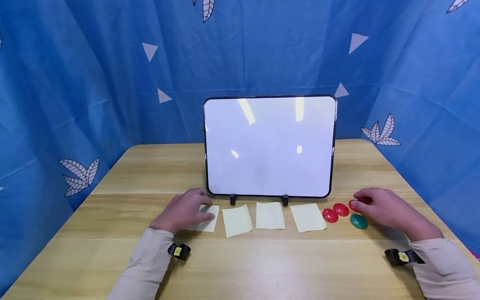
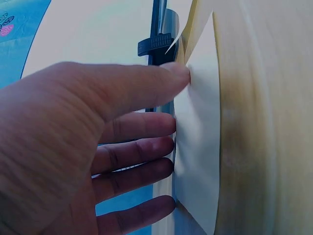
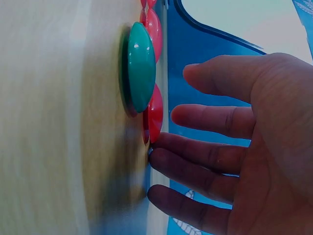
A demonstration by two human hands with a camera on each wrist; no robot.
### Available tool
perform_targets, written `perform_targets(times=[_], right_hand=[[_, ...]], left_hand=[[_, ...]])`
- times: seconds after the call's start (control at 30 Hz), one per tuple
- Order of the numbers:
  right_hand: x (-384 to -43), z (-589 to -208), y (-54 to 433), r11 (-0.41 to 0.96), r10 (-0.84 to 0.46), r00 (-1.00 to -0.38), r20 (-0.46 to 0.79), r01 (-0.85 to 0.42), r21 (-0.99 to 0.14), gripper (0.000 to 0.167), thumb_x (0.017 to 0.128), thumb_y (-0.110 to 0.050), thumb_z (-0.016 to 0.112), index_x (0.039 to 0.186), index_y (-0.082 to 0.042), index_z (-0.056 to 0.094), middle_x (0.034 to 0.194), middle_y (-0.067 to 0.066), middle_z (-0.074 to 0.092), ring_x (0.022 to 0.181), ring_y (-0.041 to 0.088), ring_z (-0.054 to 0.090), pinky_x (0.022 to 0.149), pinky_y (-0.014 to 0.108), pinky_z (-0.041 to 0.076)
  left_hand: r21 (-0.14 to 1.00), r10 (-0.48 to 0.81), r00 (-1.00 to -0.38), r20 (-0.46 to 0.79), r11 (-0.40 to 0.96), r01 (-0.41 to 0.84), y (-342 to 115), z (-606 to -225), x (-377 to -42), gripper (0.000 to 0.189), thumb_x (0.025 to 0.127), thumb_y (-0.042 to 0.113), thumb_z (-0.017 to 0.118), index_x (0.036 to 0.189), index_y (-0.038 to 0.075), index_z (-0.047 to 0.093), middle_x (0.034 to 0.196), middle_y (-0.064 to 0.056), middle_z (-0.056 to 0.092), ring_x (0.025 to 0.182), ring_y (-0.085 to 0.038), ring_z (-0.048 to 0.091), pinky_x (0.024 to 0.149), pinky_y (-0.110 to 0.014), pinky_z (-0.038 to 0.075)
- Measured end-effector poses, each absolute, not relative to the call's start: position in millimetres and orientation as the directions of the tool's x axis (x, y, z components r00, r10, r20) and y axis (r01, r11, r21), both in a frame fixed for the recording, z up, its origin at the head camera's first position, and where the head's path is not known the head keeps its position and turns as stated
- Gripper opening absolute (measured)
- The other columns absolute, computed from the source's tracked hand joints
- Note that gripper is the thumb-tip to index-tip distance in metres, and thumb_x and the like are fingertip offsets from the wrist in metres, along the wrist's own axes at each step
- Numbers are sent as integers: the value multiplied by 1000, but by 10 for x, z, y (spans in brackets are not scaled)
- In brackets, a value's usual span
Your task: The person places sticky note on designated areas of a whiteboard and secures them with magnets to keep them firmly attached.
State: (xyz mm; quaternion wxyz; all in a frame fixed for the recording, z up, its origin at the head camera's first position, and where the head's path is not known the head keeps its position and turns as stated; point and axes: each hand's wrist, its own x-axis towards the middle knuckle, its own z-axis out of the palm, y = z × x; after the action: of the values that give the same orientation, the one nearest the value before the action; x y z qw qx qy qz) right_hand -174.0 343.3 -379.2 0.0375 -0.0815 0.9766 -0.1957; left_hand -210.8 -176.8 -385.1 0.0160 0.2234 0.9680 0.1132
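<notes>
My left hand (image 1: 185, 210) rests with extended fingers at the leftmost cream paper note (image 1: 209, 225). In the left wrist view the thumb and fingertips touch or nearly touch that note (image 2: 200, 132). At the right, my right hand (image 1: 390, 212) hovers low over several glossy red domed discs, with a red disc (image 1: 353, 206) partly under its fingers. A green domed disc (image 1: 358, 221) lies just in front of the thumb. From the right wrist, the fingers look spread and relaxed beside a red disc (image 3: 155, 117), gripping nothing.
Between the hands lie more notes: one tilted note (image 1: 237, 221), a middle note (image 1: 270, 216) and a right note (image 1: 308, 218). Two red discs, a nearer one (image 1: 330, 215) and a farther one (image 1: 341, 209), sit beside it. A whiteboard (image 1: 270, 166) stands behind on black feet (image 1: 286, 200).
</notes>
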Motion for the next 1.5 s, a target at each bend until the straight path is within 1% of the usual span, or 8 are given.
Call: perform_targets(times=[0.5, 0.73, 0.87, 0.97, 1.1, 1.2, 1.27, 1.5], right_hand=[[-1740, -3807, 3442, 914, -168, -984, -65, -131, -384, 49, 93, -33, 71, 118, 8, 66, 106, 18, 68, 92, 32, 61, 83, 57, 52], [-1745, -3789, 3441, 912, -178, -982, -62, -141, -385, 47, 91, -30, 74, 117, 9, 67, 104, 18, 68, 92, 33, 62, 83, 57, 52], [-1746, -3811, 3440, 912, -178, -982, -66, -139, -385, 46, 89, -26, 76, 117, 10, 67, 105, 19, 67, 93, 34, 61, 84, 58, 52], [-1743, -3829, 3448, 914, -171, -983, -66, -133, -384, 46, 88, -25, 77, 116, 10, 67, 106, 20, 66, 94, 35, 61, 84, 58, 51], [-1732, -3844, 3456, 912, -170, -984, -60, -134, -388, 45, 88, -26, 77, 116, 9, 68, 107, 20, 66, 96, 37, 61, 84, 59, 51], [-1726, -3851, 3458, 910, -172, -984, -50, -139, -390, 43, 88, -25, 77, 115, 8, 68, 106, 20, 66, 96, 38, 61, 84, 59, 50], [-1723, -3854, 3457, 910, -172, -984, -43, -142, -389, 42, 88, -23, 77, 114, 8, 69, 106, 19, 66, 95, 37, 61, 84, 59, 50], [-1729, -3846, 3457, 914, -168, -985, -44, -139, -381, 43, 88, -22, 77, 115, 9, 68, 105, 20, 65, 92, 35, 60, 82, 58, 52]], left_hand=[[246, 427, -901, 78, 868, 432, -1800, -3876, -2137, 24, 83, 35, 82, 99, 21, 71, 108, 6, 66, 106, -17, 61, 86, -44, 52], [249, 417, -900, 126, 865, 436, -1827, -3872, -2142, 19, 84, 28, 82, 96, 20, 70, 101, 7, 68, 93, -13, 62, 85, -42, 51], [237, 419, -893, 161, 862, 448, -1835, -3881, -2159, 11, 85, 22, 79, 89, 21, 69, 95, 9, 69, 81, -10, 60, 84, -39, 50], [236, 418, -894, 165, 863, 447, -1835, -3884, -2169, 12, 86, 19, 77, 85, 23, 66, 93, 9, 69, 78, -9, 59, 82, -38, 50], [234, 424, -890, 166, 860, 453, -1837, -3885, -2177, 8, 87, 18, 78, 93, 19, 73, 100, 5, 72, 86, -13, 65, 85, -41, 51], [218, 431, -888, 163, 862, 458, -1840, -3891, -2183, 15, 88, 19, 77, 103, 16, 77, 105, 2, 73, 97, -18, 68, 91, -45, 51], [202, 435, -886, 160, 864, 461, -1842, -3894, -2183, 17, 89, 19, 77, 106, 15, 78, 106, 1, 72, 100, -20, 68, 94, -47, 49], [194, 400, -902, 163, 883, 427, -1858, -3912, -2185, 14, 90, 20, 76, 104, 17, 79, 104, 2, 72, 96, -19, 68, 97, -51, 45]])
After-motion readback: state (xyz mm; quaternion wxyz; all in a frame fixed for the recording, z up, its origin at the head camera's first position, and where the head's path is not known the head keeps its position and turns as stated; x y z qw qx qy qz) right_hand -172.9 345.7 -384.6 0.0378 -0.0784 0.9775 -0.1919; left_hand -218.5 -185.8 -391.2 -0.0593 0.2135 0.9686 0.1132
